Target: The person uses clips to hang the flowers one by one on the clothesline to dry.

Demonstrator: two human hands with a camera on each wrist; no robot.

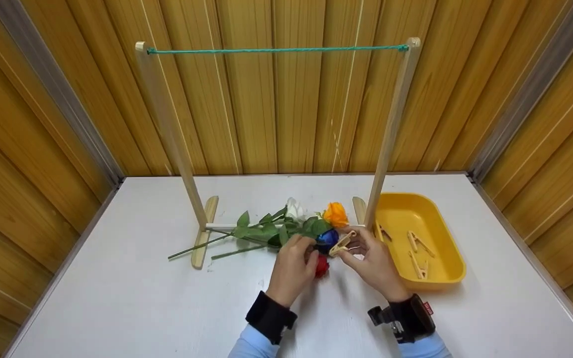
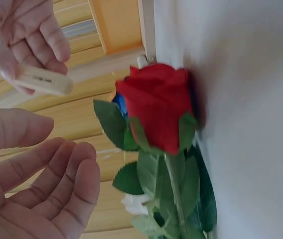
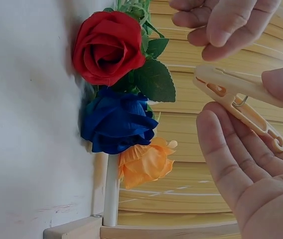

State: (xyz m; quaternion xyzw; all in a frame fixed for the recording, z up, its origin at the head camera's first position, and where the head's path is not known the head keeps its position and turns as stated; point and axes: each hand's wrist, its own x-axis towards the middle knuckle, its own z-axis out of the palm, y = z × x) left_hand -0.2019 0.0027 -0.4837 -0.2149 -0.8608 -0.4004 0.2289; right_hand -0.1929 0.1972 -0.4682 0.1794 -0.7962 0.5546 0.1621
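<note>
My right hand (image 1: 377, 264) holds a beige clothespin (image 1: 341, 244) between thumb and fingers, above the flowers. Fingers loosely bent and holding nothing, my left hand (image 2: 37, 184) hovers beside the red rose (image 2: 156, 107). In the right wrist view, a blue rose (image 3: 119, 121) lies just past the red one, with an orange rose (image 3: 146, 163) beyond it. A white rose (image 1: 294, 209) lies at the back of the bunch. Green stems and leaves (image 1: 261, 232) stretch leftward on the table, partly hidden behind my left hand.
A wooden frame with two posts (image 1: 391, 134) stands around the flowers, a green string (image 1: 276, 50) tied across its top. A white bar (image 1: 217, 226) joins its feet. Right of it, a yellow tray (image 1: 449, 263) holds several clothespins (image 1: 420, 243) on the white table (image 1: 132, 298).
</note>
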